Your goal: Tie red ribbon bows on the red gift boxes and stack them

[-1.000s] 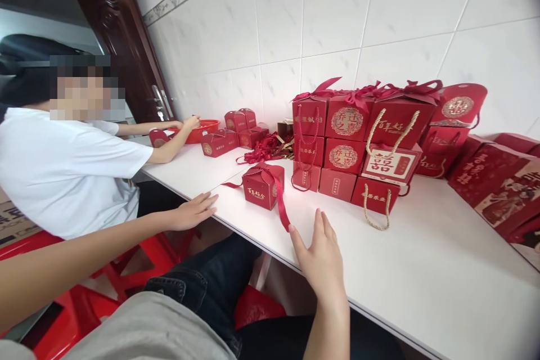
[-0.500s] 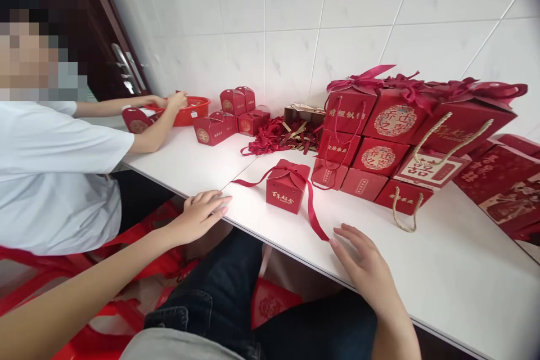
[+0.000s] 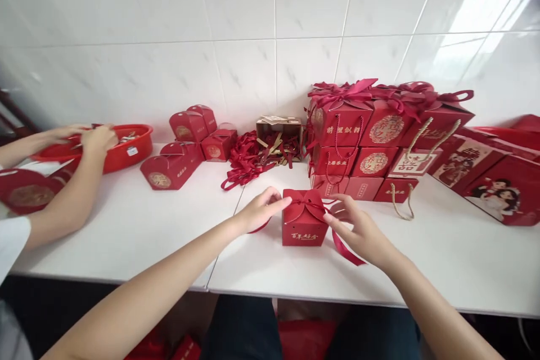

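Observation:
A small red gift box (image 3: 304, 232) with gold lettering stands upright on the white table, its petal-shaped flaps folded in at the top. A dark red ribbon (image 3: 348, 252) runs across the top of it, with loose tails out to both sides. At the box's upper left edge, the fingers of my left hand (image 3: 262, 211) are closed on the ribbon. My right hand (image 3: 358, 230) pinches the ribbon at the upper right edge, its other fingers loosely curled.
Stacked red gift boxes (image 3: 363, 160) with bows stand behind to the right, beside red picture bags (image 3: 502, 188). A ribbon pile (image 3: 242, 160) and a small open carton (image 3: 300, 134) sit by the wall. Leftward are more boxes (image 3: 169, 171) and a co-worker's hands (image 3: 99, 138) over a red basin (image 3: 141, 143).
Both my hands have moved from the table onto the ribbon at the box's top and closed on it. My view has turned left and levelled.

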{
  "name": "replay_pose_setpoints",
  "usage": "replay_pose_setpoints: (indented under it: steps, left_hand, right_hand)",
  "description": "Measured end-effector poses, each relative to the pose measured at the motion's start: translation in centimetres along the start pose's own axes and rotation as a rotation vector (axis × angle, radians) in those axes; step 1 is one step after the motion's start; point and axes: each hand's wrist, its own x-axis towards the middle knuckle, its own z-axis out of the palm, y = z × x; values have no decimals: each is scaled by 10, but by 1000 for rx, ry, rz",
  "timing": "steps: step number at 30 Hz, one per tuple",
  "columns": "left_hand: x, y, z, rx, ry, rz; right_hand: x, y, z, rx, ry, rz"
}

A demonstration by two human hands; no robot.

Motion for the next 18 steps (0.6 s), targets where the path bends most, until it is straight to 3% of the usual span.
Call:
replay_pose_setpoints:
  steps: [6, 9, 18]
  left_hand:
    - [12, 3, 2, -106, -155, -20]
    - [11, 5, -4, -132, -212, -41]
    - [11, 6, -5, 13, -157, 34]
  right_hand:
    - [24, -4, 13, 312, -68, 79]
    - [35, -7, 8, 322, -95, 82]
    - [53, -14, -12, 234, -104, 47]
